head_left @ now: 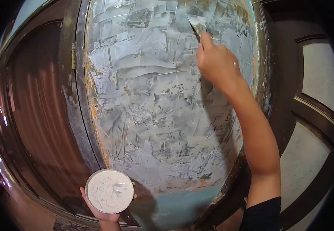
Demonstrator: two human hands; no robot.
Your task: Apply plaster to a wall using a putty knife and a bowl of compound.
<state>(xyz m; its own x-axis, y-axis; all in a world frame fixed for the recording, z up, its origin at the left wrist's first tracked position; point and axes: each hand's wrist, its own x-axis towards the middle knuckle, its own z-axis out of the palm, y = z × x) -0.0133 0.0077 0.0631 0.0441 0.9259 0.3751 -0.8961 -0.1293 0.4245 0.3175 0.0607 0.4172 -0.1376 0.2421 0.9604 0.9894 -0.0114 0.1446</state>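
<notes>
My right hand [218,61] grips a putty knife [198,24], its metal blade against the upper right part of the grey-white, roughly smeared wall surface [151,88]. The fingers are wrapped round the handle, which is mostly hidden. At the lower left, my left hand [102,215] holds up a round container of white paste [109,189] from underneath, its fingertips showing at either side. The paste has an uneven, scraped top. Teal paint shows along the bottom of the smeared surface, with orange-brown patches along its side edges.
A dark wooden door [40,115] with a brass hinge [73,56] stands on the left. On the right is dark woodwork with pale inset panels [317,73]. Worn frames [261,57] border the smeared surface. A sliver of floor [36,208] shows at the lower left.
</notes>
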